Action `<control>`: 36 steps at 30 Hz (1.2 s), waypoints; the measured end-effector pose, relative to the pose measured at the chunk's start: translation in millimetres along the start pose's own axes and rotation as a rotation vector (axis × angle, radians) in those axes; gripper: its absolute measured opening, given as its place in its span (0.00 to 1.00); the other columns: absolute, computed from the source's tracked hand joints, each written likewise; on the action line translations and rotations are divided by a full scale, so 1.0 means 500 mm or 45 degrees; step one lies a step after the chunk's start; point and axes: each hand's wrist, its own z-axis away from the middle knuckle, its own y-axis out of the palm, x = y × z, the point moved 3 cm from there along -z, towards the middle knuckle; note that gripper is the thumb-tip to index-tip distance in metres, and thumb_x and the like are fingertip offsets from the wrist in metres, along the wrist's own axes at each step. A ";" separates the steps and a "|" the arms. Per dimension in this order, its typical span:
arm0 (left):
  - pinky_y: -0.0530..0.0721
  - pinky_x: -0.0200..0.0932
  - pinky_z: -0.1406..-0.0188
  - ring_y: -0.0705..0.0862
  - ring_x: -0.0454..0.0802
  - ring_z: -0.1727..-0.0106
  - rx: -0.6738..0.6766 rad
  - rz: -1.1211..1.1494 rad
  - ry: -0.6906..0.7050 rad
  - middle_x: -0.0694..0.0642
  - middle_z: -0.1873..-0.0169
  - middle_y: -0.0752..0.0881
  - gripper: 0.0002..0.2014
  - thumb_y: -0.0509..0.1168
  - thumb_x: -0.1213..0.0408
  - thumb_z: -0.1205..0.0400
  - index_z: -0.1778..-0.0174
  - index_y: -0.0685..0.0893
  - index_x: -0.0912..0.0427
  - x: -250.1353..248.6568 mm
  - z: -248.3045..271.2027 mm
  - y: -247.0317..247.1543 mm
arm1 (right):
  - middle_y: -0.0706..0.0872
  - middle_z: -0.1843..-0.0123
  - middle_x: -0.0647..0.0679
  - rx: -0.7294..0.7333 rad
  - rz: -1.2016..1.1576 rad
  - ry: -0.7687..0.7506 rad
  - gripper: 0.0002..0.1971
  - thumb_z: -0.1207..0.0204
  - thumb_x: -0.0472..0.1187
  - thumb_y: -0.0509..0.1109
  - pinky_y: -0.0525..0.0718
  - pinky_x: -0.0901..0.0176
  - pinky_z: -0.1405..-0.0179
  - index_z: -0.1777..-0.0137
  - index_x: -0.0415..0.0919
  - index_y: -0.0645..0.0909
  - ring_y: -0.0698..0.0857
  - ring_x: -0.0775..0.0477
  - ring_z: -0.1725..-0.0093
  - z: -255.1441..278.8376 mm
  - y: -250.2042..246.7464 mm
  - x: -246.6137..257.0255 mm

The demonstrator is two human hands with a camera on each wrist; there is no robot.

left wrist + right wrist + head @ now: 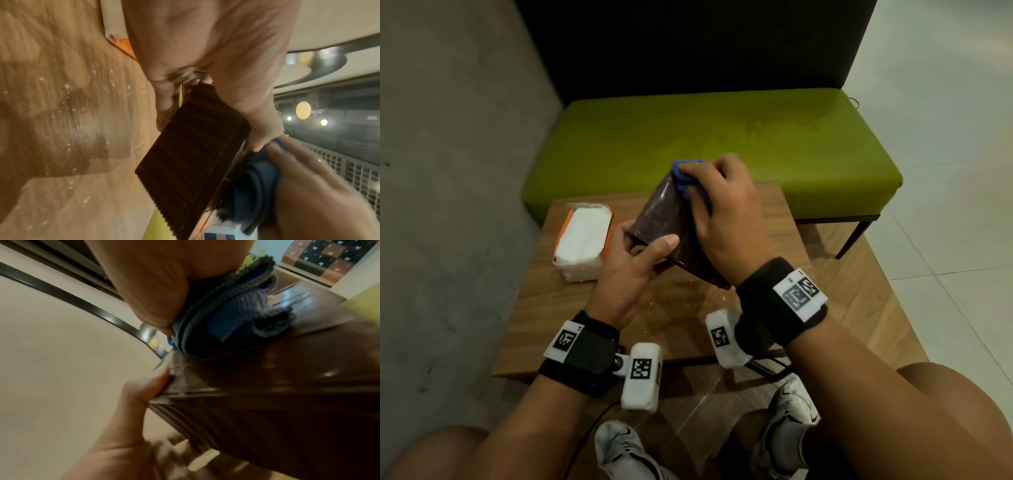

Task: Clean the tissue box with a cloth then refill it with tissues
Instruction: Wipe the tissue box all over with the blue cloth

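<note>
A dark brown tissue box [664,219] stands tilted on one end over the wooden table [571,308]. My left hand [637,250] grips its near lower corner, thumb across the glossy face. In the left wrist view the box's ribbed side [191,154] shows under my left hand [205,81]. My right hand [722,209] presses a folded blue cloth [685,174] against the box's upper end. The right wrist view has the blue cloth [232,316] bunched under my right hand [156,288] on the glossy box [287,378]. A white tissue pack [583,240] in an orange-edged wrapper lies left of the box.
A green padded bench [722,144] with a dark backrest stands just beyond the table. A grey wall is on the left, pale floor tiles on the right. White crumbs or dust [674,301] speckle the table in front of the box. My knees and shoes are below the table's near edge.
</note>
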 end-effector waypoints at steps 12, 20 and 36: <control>0.94 0.63 0.39 0.92 0.62 0.32 -0.028 0.068 0.015 0.64 0.30 0.89 0.40 0.83 0.54 0.27 0.22 0.74 0.61 0.008 0.000 -0.008 | 0.82 0.41 0.38 0.395 -0.060 -0.237 0.13 0.12 0.35 0.70 0.85 0.43 0.45 0.31 0.38 0.90 0.82 0.37 0.40 0.047 0.000 0.020; 0.94 0.65 0.41 0.92 0.66 0.32 -0.015 0.181 0.035 0.69 0.30 0.89 0.50 0.83 0.36 0.29 0.20 0.75 0.67 0.009 0.014 -0.002 | 0.81 0.40 0.41 0.447 -0.064 -0.168 0.14 0.13 0.35 0.70 0.85 0.48 0.44 0.31 0.42 0.91 0.81 0.42 0.39 0.083 -0.026 0.004; 0.94 0.62 0.44 0.93 0.65 0.35 -0.210 0.237 -0.016 0.70 0.31 0.89 0.40 0.77 0.40 0.23 0.22 0.79 0.65 -0.012 0.002 -0.022 | 0.82 0.36 0.42 0.549 0.002 -0.290 0.15 0.15 0.32 0.70 0.79 0.58 0.39 0.33 0.43 0.91 0.80 0.45 0.38 0.142 -0.066 -0.041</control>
